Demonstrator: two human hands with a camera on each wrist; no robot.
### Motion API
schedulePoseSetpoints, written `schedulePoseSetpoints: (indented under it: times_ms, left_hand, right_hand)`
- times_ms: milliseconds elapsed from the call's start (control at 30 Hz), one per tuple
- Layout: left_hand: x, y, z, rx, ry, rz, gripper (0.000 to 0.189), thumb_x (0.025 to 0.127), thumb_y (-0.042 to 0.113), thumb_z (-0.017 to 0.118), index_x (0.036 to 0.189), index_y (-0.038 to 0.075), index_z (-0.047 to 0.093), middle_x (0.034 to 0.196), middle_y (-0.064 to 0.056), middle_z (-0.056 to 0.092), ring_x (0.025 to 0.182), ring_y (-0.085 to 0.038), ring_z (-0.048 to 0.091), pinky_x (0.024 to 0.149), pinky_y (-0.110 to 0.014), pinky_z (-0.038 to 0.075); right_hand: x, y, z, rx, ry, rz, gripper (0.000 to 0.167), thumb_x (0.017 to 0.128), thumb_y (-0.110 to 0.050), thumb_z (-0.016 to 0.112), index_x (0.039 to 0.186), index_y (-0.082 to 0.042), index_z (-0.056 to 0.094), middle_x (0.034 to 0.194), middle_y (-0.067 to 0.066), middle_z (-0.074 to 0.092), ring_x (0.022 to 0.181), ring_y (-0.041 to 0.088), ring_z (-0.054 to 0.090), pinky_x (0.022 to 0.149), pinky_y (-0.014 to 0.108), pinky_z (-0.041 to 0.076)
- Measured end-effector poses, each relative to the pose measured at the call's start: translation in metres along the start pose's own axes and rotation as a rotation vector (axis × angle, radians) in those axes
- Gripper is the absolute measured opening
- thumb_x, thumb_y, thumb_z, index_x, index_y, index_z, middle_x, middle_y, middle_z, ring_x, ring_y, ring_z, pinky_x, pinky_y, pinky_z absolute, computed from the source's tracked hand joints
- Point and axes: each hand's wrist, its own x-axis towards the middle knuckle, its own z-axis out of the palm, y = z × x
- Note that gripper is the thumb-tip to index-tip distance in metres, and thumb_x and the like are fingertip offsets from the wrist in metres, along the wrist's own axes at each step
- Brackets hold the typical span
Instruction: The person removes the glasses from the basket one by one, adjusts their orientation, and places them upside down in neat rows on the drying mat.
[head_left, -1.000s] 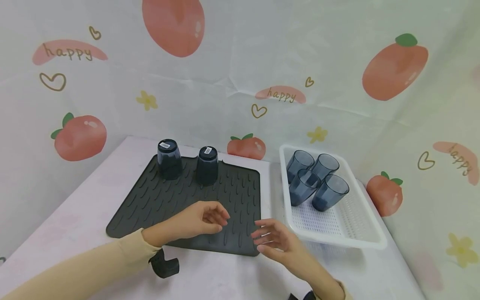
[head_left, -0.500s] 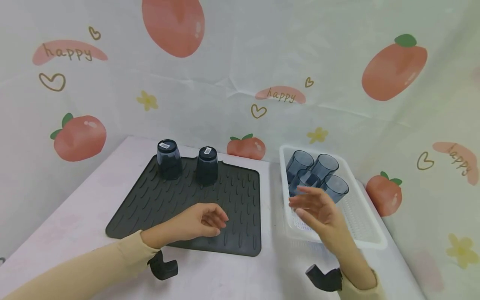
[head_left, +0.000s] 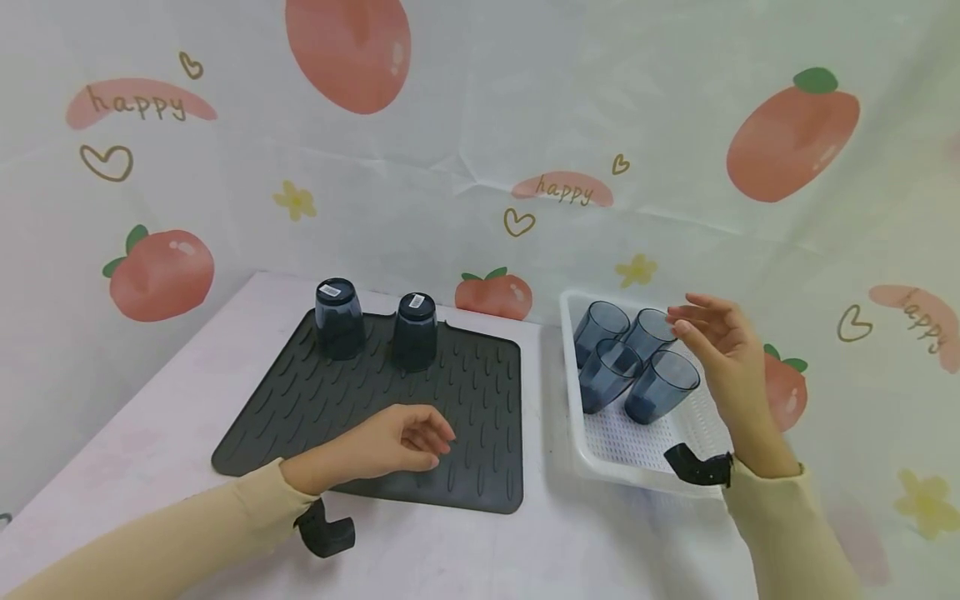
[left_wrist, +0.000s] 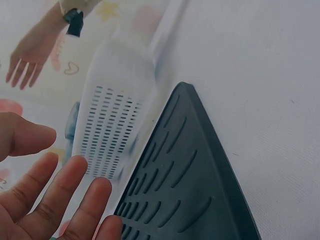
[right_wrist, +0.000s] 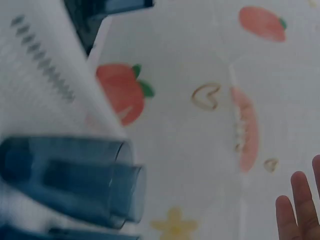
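My left hand (head_left: 405,440) hovers over the front of a black ridged drying mat (head_left: 322,408), its fingers loosely bent and holding nothing. Two dark blue drinking glasses, one at the back left (head_left: 339,325) and one beside it (head_left: 415,333), stand upside down on the mat. Above the right side of a white basket (head_left: 637,473) is my right hand (head_left: 727,350), fingers relaxed and nothing in them. Several blue glasses lean in the basket, mouths up; the front right glass (head_left: 660,387) is nearest below that hand. The right wrist view shows a glass (right_wrist: 65,177) apart from the fingers (right_wrist: 303,205).
A white cloth (head_left: 450,108) printed with peaches, hearts and "happy" hangs behind the pale table (head_left: 480,554). The mat occupies the left and middle, and the basket stands to its right. Each wrist wears a black camera mount, such as the right mount (head_left: 693,467).
My right hand has moved right and up, from beside the mat, across the basket's front, to above its right side. The left hand, mat, glasses and basket stay put.
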Motion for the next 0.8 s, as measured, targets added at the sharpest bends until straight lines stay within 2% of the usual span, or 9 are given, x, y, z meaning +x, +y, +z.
schedulePoseSetpoints:
  times_ms: [133,333,433,500,533,600,700,767,800]
  left_hand:
    - [-0.001,0.0,-0.001,0.002,0.004,0.002,0.028,0.087,0.008,0.069,0.114,0.001,0.061,0.105,-0.014,0.068,0.094,-0.015,0.065,0.079,-0.023,0.053]
    - [-0.002,0.001,-0.002,0.001,0.014,-0.01,0.027,0.088,0.009,0.069,0.114,0.003,0.062,0.104,-0.011,0.068,0.093,-0.013,0.065,0.079,-0.024,0.054]
    - [-0.003,0.001,-0.002,-0.005,0.013,-0.01,0.028,0.088,0.008,0.069,0.114,0.002,0.061,0.105,-0.014,0.068,0.094,-0.014,0.065,0.078,-0.023,0.054]
    - [-0.004,0.001,-0.002,-0.01,0.011,-0.018,0.028,0.088,0.008,0.068,0.114,0.001,0.061,0.106,-0.015,0.067,0.094,-0.015,0.065,0.078,-0.023,0.053]
    - [-0.004,0.001,-0.002,-0.014,0.011,-0.019,0.028,0.088,0.008,0.068,0.114,0.001,0.061,0.106,-0.016,0.067,0.094,-0.015,0.065,0.079,-0.023,0.053]
    - [-0.004,0.001,-0.002,-0.018,0.01,-0.02,0.029,0.088,0.008,0.068,0.115,0.0,0.06,0.106,-0.017,0.067,0.094,-0.015,0.065,0.079,-0.023,0.053]
    - [-0.004,0.001,-0.002,-0.021,0.012,-0.018,0.03,0.088,0.009,0.069,0.115,0.0,0.06,0.106,-0.016,0.067,0.094,-0.015,0.065,0.079,-0.023,0.053]
    - [-0.004,0.001,-0.002,-0.02,0.015,-0.016,0.03,0.088,0.01,0.069,0.115,0.0,0.06,0.105,-0.016,0.068,0.095,-0.017,0.065,0.079,-0.023,0.053]
    - [-0.004,0.002,-0.002,-0.02,0.016,-0.015,0.031,0.088,0.01,0.069,0.115,0.0,0.06,0.105,-0.016,0.068,0.095,-0.018,0.064,0.079,-0.023,0.053]
  right_hand:
    - [0.009,0.013,-0.016,-0.152,-0.016,0.053,0.035,0.091,0.007,0.058,0.119,-0.014,0.06,0.101,-0.011,0.071,0.093,0.001,0.066,0.081,0.01,0.049]
    - [0.016,0.034,-0.042,-0.43,-0.125,0.139,0.037,0.093,-0.002,0.062,0.122,-0.024,0.055,0.104,-0.025,0.063,0.096,-0.01,0.06,0.079,0.006,0.046]
    - [0.016,0.041,-0.052,-0.526,-0.2,0.21,0.036,0.093,-0.008,0.063,0.125,-0.022,0.052,0.105,-0.03,0.059,0.095,-0.014,0.056,0.078,0.005,0.045]
    - [0.015,0.044,-0.057,-0.577,-0.238,0.273,0.037,0.094,-0.013,0.063,0.128,-0.017,0.05,0.109,-0.025,0.058,0.096,-0.015,0.054,0.078,0.006,0.045]
    - [0.014,0.045,-0.059,-0.603,-0.256,0.304,0.039,0.095,-0.015,0.063,0.131,-0.013,0.049,0.113,-0.019,0.06,0.099,-0.011,0.055,0.079,0.008,0.045]
    - [0.013,0.046,-0.062,-0.641,-0.286,0.363,0.048,0.096,-0.02,0.061,0.136,-0.003,0.043,0.124,0.001,0.06,0.11,0.006,0.059,0.09,0.024,0.05]
    - [0.011,0.047,-0.066,-0.66,-0.322,0.459,0.062,0.097,-0.026,0.059,0.143,0.005,0.031,0.139,0.03,0.044,0.127,0.04,0.048,0.102,0.054,0.042]
    - [0.011,0.051,-0.07,-0.643,-0.339,0.514,0.066,0.097,-0.026,0.057,0.145,0.007,0.026,0.143,0.037,0.035,0.132,0.053,0.034,0.103,0.068,0.031]
    - [0.01,0.054,-0.073,-0.638,-0.346,0.538,0.068,0.097,-0.026,0.057,0.146,0.007,0.024,0.144,0.037,0.033,0.133,0.055,0.031,0.103,0.069,0.029]
